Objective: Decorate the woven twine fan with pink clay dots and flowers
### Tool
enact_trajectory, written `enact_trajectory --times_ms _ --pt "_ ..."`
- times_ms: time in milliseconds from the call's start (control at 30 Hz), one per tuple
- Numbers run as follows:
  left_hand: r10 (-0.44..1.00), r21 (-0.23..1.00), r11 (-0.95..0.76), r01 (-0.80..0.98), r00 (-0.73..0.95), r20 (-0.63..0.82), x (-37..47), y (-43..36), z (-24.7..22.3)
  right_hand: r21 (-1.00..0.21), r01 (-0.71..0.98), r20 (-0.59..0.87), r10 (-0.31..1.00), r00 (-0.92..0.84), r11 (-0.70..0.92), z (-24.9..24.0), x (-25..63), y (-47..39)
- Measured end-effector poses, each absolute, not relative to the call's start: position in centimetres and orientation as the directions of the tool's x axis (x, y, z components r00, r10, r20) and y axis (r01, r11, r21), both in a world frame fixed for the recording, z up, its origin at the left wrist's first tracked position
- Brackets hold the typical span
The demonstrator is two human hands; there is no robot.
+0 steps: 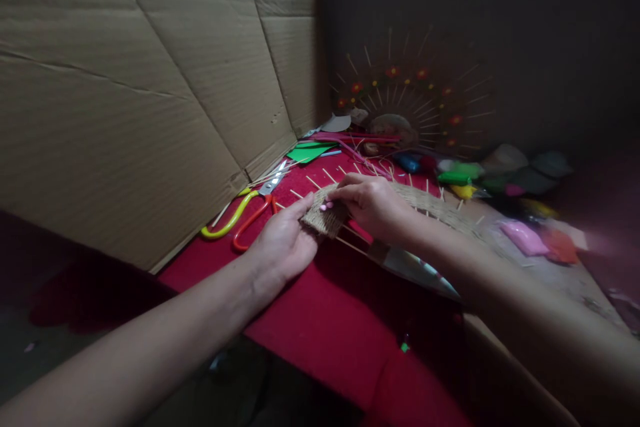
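Observation:
A fan-shaped frame of thin sticks carries a curved band woven from tan twine (325, 219). My left hand (290, 240) grips the near left end of this band, thumb on top and fingers underneath. On the woven face lie small pink pieces (326, 206), which look like soft clay. Over them is my right hand (373, 203), its thumb and fingertips pinched together at the band. Whatever sits between those fingertips is hidden. Part of the frame's pale inner arc (420, 267) shows below my right forearm.
Scissors with yellow and red handles (250, 220) lie left of my hands, against a tall cardboard sheet (150, 80). Green sheets (310, 151) are behind. To the right are bags of coloured clay, including a pink one (524, 237). A flower-decorated stick fan (395, 90) stands at the back.

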State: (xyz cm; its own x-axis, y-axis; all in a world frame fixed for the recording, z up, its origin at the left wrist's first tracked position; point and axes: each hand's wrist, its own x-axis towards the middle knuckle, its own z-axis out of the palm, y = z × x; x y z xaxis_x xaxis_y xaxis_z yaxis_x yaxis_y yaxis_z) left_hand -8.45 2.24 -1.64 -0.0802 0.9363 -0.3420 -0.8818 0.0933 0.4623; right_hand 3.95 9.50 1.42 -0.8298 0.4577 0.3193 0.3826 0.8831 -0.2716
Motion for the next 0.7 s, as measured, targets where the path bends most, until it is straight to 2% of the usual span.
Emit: enact_trajectory --times_ms 400,533,600,700 --pt "0.949 0.484 0.106 -0.869 -0.058 -0.311 -8.5 2.1 -1.7 -0.305 0.394 0.344 0.486 -0.803 0.867 1.8 4.2 9.3" --pt "0.958 0.481 0.118 -0.869 -0.028 -0.285 -8.5 2.0 -1.6 -0.276 0.422 0.398 0.503 -0.767 0.863 2.9 5.7 9.1" --pt "0.946 0.48 0.125 -0.868 -0.041 -0.321 -8.5 2.0 -1.4 -0.25 0.471 0.409 0.533 -0.741 0.846 4.0 7.4 8.9" --pt "0.939 0.5 0.121 -0.857 -0.065 -0.338 -8.5 2.1 -1.2 -0.181 0.59 0.288 0.616 -0.733 0.787 5.9 10.8 8.2"
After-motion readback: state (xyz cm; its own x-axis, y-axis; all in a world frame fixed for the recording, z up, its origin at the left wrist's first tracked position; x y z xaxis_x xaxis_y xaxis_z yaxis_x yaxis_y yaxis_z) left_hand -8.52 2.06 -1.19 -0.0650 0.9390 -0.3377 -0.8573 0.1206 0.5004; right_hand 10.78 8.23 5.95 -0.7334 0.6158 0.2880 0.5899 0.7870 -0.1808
